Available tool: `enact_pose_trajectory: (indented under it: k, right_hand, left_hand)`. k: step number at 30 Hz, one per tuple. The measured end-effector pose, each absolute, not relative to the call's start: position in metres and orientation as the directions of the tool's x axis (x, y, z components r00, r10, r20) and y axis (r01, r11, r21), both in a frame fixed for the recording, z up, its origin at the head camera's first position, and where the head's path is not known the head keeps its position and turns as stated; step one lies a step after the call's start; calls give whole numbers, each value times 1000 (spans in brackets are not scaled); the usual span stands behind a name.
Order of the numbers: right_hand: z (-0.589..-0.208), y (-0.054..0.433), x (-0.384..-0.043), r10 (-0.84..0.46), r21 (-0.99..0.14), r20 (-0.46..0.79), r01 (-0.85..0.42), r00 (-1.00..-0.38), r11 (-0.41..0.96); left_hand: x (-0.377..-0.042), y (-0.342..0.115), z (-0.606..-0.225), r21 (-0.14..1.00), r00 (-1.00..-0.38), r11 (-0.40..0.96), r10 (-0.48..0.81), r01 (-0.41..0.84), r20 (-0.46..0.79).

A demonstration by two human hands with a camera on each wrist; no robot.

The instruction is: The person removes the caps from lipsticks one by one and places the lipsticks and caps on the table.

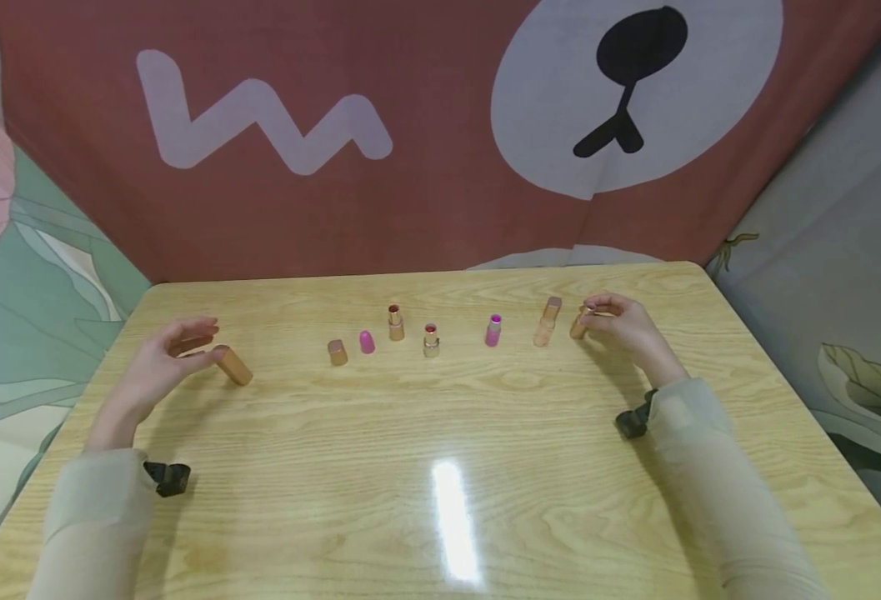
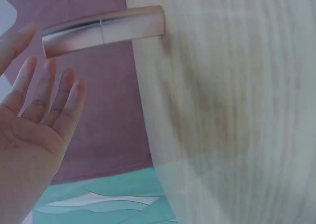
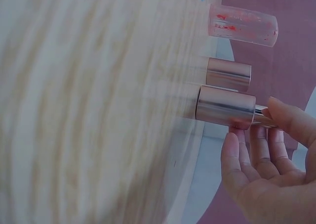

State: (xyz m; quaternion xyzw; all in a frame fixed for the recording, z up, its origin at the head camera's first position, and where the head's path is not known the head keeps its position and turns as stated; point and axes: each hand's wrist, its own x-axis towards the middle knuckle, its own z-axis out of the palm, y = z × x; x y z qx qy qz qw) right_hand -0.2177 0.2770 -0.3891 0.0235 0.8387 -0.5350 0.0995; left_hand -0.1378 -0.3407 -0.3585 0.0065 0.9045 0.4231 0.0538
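A closed gold lipstick (image 1: 234, 367) stands upright at the left of the table, a seam round its middle in the left wrist view. My left hand (image 1: 166, 358) is beside its top, fingers spread and apart from the tube (image 2: 103, 31). At the right, thumb and fingertips of my right hand (image 1: 623, 325) pinch the narrow shiny neck of an uncapped gold lipstick (image 3: 227, 108), its base at the tabletop. Just beyond that lipstick stand a gold cap (image 3: 228, 74) and a clear cap (image 3: 243, 26) with red smears inside.
Along the back of the wooden table (image 1: 320, 467) are a gold cap (image 1: 337, 352), a magenta cap (image 1: 367, 342), an uncapped gold lipstick (image 1: 396, 323), a clear-based lipstick (image 1: 431, 341) and a magenta lipstick (image 1: 493, 331). Cloth (image 1: 440, 217) hangs behind the table.
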Motion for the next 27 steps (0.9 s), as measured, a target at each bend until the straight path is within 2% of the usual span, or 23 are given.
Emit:
enact_pose_trajectory:
  k: [15, 27]
  right_hand:
    - [-389, 278, -218, -71, -895, -205, 157, -976, 418]
    - [-388, 277, -215, -75, -894, -196, 147, -978, 423]
  left_hand:
    - [-135, -349, -373, 792, -963, 601, 135, -107, -232]
    - [-134, -349, -378, 822, -970, 559, 123, -106, -208]
